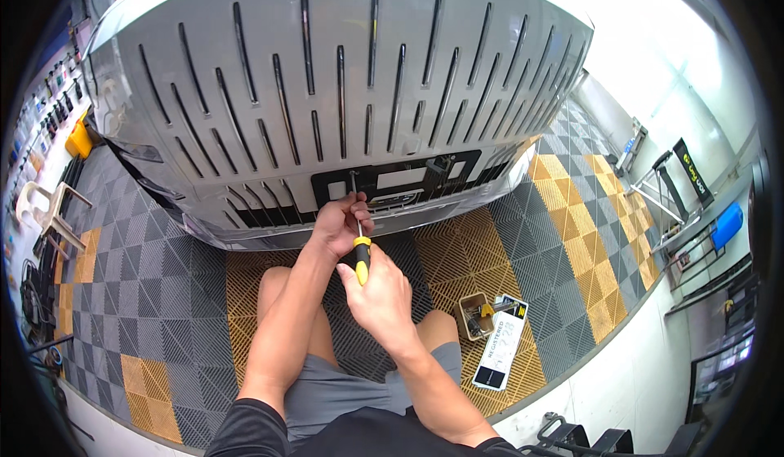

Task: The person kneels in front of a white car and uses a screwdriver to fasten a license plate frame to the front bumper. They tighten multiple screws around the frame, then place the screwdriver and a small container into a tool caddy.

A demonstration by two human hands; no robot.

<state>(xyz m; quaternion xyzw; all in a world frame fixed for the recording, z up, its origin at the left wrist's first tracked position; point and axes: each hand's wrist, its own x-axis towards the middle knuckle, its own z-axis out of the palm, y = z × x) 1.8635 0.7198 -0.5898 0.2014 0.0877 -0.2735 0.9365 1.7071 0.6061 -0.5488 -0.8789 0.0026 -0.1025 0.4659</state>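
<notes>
1. Flooring of grey and tan ribbed tiles spreads below and to both sides of the black frame on the vehicle.
2. Vehicle, grey, with rows of long dark slots, surrounds that frame and rises well above it.
3. Display stand, with a black panel, stands well to the right of the frame.
4. Beige chair, well to the left of the frame.
5. White plate, printed, lies on the tiles below and right of the frame.
6. Open tan box, between plate and frame, holds a yellow-and-black tool and small pieces.
7. Right hand, below the frame: its grip is wrapped on the screwdriver's handle.
8. Left hand, just below the frame: its fingers curl beside the shaft; whether this grip clamps it, I cannot tell.
9. Screwdriver, yellow and black, below the frame, its shaft pointing up toward it.
</notes>
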